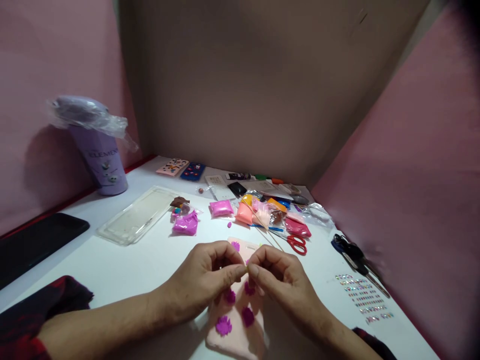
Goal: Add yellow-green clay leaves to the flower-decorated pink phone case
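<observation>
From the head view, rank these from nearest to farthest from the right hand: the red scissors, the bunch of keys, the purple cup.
Measured from the right hand:
1. Red scissors, just beyond the hand, slightly to its right.
2. Bunch of keys, farther right near the table edge.
3. Purple cup, far left at the back, wrapped in plastic.

Back wall [262,85]: a plain grey-brown panel is closing off the 12 o'clock side.
Left wall [48,65]: a pink panel is standing at 9 o'clock, catching a soft shadow low down.
Right wall [420,165]: a pink panel is slanting away at 3 o'clock, its upper corner falling into darkness.
Table [123,260]: a white top is filling the booth from 6 o'clock up to the back corner.
Table edge [75,200]: a red strip is running along the left wall.
Light: dim, even light is falling from above.
</observation>
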A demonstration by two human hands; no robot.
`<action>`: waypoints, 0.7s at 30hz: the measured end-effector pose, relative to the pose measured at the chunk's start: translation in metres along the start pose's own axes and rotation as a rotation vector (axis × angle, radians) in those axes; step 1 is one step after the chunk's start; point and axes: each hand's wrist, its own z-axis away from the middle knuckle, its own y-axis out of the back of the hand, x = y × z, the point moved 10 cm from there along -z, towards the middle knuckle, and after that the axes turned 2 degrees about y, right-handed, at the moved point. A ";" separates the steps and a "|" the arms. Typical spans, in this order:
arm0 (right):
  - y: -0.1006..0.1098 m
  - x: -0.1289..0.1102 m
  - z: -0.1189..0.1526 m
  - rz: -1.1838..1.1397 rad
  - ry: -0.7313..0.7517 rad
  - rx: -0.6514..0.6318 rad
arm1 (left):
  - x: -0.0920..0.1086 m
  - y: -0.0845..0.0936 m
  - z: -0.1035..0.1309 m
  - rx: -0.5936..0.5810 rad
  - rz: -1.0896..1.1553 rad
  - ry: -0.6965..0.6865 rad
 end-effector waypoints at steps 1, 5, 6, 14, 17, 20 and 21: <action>0.000 -0.001 0.000 0.007 0.005 -0.003 | -0.002 0.000 0.000 0.004 0.002 0.010; 0.001 -0.004 0.000 -0.005 0.020 0.006 | -0.010 0.003 -0.001 0.028 0.035 0.064; 0.001 -0.004 0.000 0.007 0.019 0.006 | -0.010 0.003 -0.001 0.037 0.045 0.071; 0.000 -0.007 0.001 0.122 0.046 0.006 | -0.009 0.002 -0.001 0.033 0.095 0.083; 0.000 -0.009 0.001 0.131 0.048 0.003 | -0.011 0.001 -0.001 0.021 0.097 0.094; 0.002 -0.012 0.002 0.200 0.083 0.011 | -0.013 0.002 -0.001 0.028 0.130 0.101; 0.002 -0.015 0.003 0.229 0.108 0.015 | -0.013 0.002 -0.001 0.032 0.143 0.107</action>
